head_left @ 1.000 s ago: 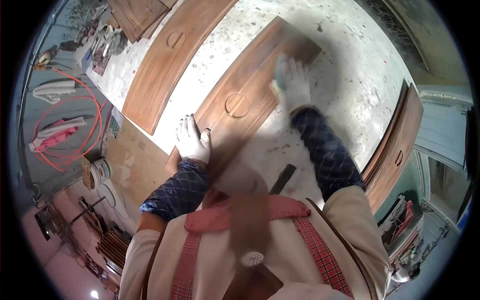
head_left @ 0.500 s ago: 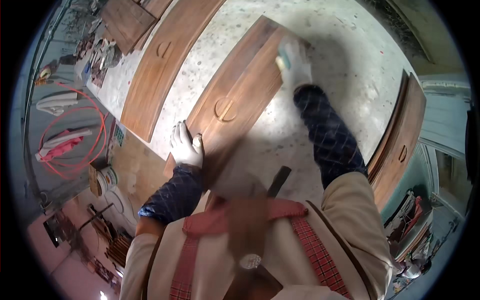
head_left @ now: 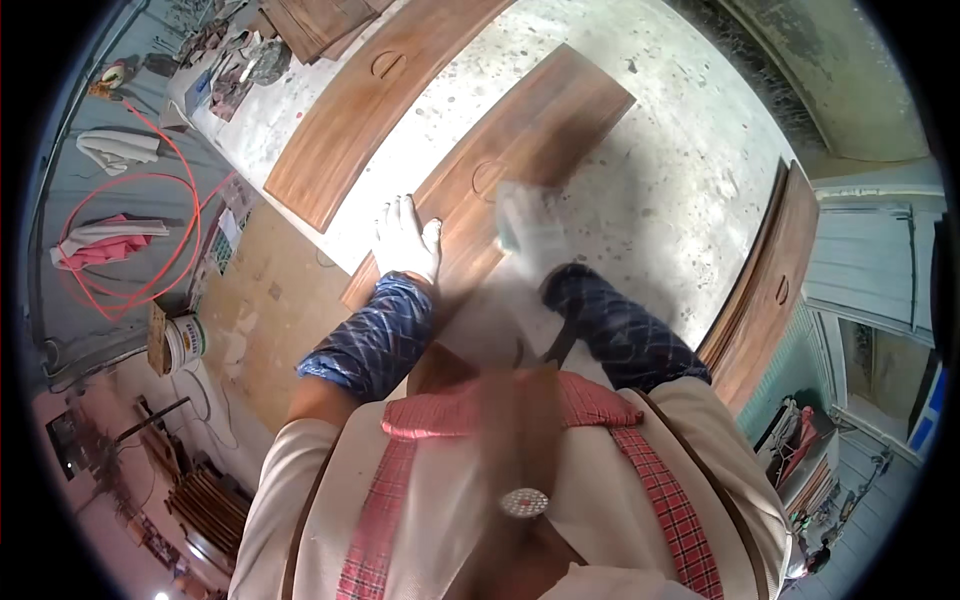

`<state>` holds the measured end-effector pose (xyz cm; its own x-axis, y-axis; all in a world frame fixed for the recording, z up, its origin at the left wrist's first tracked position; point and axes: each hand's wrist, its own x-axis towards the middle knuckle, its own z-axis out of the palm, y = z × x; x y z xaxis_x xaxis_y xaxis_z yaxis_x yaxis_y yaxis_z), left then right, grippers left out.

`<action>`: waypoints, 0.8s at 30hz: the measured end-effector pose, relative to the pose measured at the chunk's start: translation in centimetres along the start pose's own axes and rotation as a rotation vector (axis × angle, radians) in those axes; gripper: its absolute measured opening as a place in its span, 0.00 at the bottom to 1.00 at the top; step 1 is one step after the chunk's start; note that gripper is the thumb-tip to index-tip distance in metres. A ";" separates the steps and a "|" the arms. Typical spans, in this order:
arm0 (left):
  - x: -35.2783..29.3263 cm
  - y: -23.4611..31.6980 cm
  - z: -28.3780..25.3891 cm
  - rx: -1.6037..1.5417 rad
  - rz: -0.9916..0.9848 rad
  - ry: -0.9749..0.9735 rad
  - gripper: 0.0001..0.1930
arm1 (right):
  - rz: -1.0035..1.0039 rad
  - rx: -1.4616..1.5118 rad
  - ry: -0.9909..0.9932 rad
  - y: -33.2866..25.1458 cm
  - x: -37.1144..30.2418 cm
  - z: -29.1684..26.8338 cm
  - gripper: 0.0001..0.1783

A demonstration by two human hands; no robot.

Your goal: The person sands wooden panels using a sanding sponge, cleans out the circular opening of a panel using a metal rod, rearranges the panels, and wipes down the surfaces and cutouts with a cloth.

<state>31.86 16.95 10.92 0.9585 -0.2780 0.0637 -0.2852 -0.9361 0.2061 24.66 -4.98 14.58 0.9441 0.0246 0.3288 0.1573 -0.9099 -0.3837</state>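
A long brown wooden panel (head_left: 545, 125) with a curved handle cut-out lies flat on the speckled floor in front of me. My left hand (head_left: 405, 240), in a white glove, rests flat on the panel's near left end. My right hand (head_left: 530, 225), also gloved and blurred by motion, presses a pale greenish pad onto the panel's middle, just below the cut-out.
A second matching panel (head_left: 370, 95) lies to the left. More panels (head_left: 765, 290) lean at the right. A paint tin (head_left: 185, 340), a red hose (head_left: 165, 240), rags (head_left: 110, 150) and a brown cardboard sheet (head_left: 265, 320) lie at the left.
My right hand with the pad has slid back along the panel from its far end toward me. The left hand stayed on the near end.
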 end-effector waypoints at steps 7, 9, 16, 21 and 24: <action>-4.4 -8.3 -1.9 -0.297 -0.114 0.047 0.29 | 0.267 1.016 -0.643 -10.2 -15.7 5.7 0.29; -6.4 -14.9 2.2 -0.399 -0.406 -0.220 0.33 | 0.658 1.515 -0.554 -10.0 -17.2 5.0 0.28; -6.8 -12.6 -5.7 -0.780 -0.491 -0.986 0.32 | 1.274 1.644 -0.145 -14.2 -12.3 -6.3 0.29; -11.0 -6.9 -6.9 -1.350 -0.026 -0.891 0.27 | 1.240 0.887 0.385 -14.0 -13.0 -3.6 0.37; -11.9 0.0 -10.4 -1.336 -0.085 -1.035 0.29 | 1.227 0.979 0.531 -7.4 -16.7 -1.2 0.37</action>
<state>20.41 22.53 20.34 0.4152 -0.7611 -0.4983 0.4796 -0.2823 0.8308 7.43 0.88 12.96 0.4705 -0.7863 -0.4004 -0.2531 0.3144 -0.9149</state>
